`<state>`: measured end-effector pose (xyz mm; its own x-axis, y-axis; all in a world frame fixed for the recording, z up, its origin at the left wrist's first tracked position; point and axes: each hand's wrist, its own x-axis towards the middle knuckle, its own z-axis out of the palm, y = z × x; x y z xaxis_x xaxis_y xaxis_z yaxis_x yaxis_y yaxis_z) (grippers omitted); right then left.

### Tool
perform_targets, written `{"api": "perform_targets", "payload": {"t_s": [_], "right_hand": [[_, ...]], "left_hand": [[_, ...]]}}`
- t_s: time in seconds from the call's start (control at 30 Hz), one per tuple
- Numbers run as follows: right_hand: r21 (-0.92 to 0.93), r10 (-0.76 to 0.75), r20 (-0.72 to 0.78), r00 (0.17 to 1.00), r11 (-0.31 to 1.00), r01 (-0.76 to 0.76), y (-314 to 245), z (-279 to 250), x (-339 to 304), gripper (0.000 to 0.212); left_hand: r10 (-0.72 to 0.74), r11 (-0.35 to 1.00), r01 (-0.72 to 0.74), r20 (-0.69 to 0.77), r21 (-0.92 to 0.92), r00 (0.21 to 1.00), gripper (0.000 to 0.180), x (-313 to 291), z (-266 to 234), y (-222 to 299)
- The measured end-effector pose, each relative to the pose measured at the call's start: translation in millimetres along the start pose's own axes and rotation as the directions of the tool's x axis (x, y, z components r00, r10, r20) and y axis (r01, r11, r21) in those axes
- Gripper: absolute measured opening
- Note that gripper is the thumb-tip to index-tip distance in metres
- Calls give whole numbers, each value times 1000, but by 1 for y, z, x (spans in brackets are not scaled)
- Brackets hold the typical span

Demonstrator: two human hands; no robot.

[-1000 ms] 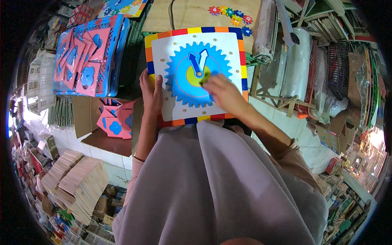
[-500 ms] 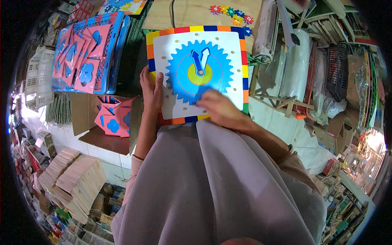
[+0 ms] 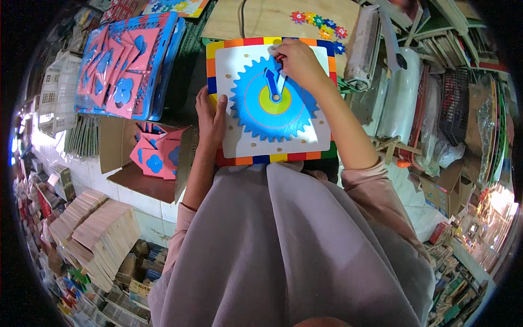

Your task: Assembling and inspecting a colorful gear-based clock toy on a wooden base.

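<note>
A toy clock board [image 3: 229, 148] with a white face and a multicoloured checked border lies before me. At its middle is a large blue gear [image 3: 248, 117] with a yellow-green centre. A blue clock hand [image 3: 271, 84] and a white clock hand [image 3: 281, 83] both point toward the top. My left hand [image 3: 211, 117] grips the board's left edge, thumb on top. My right hand [image 3: 297, 61] is at the board's top edge, its fingers pinched together by the gear's upper teeth. Whatever the fingertips hold is hidden, apart from a hint of red.
Small coloured number gears [image 3: 321, 27] lie on the wooden table [image 3: 272, 16] beyond the board. To the left are a blue crate [image 3: 158, 82] with wrapped pink pieces and a cardboard box [image 3: 117, 147] of pink pieces. Stacked wooden panels [image 3: 109, 234] stand at lower left.
My right hand has moved from the gear's lower part up to the board's top edge. My left hand keeps its hold, and the view has shifted slightly.
</note>
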<state>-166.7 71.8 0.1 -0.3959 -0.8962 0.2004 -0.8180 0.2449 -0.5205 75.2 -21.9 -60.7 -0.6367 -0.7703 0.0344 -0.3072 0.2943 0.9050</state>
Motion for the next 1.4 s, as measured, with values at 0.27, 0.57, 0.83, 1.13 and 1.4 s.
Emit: {"api": "perform_targets", "payload": {"t_s": [0.27, 0.57, 0.83, 1.13, 1.4], "right_hand": [[-66, -209, -23, 978, 976, 207, -46, 54, 0, 20], [162, -506, 264, 821, 863, 480, -92, 54, -68, 14], [48, -254, 100, 962, 967, 250, -75, 53, -30, 27], [250, -375, 433, 820, 924, 291, -78, -7, -138, 19], [-20, 73, 260, 963, 997, -70, -37, -61, -113, 15]], "left_hand": [[-38, 999, 38, -8, -39, 999, 52, -1, -3, -3], [18, 957, -34, -58, -289, 998, 64, -5, 1, -22], [37, 982, -43, -35, -186, 999, 59, -1, 2, -15], [18, 993, -24, -47, -119, 999, 60, -3, -2, -6], [4, 981, -6, -11, -195, 1000, 61, 0, 2, -13]]}}
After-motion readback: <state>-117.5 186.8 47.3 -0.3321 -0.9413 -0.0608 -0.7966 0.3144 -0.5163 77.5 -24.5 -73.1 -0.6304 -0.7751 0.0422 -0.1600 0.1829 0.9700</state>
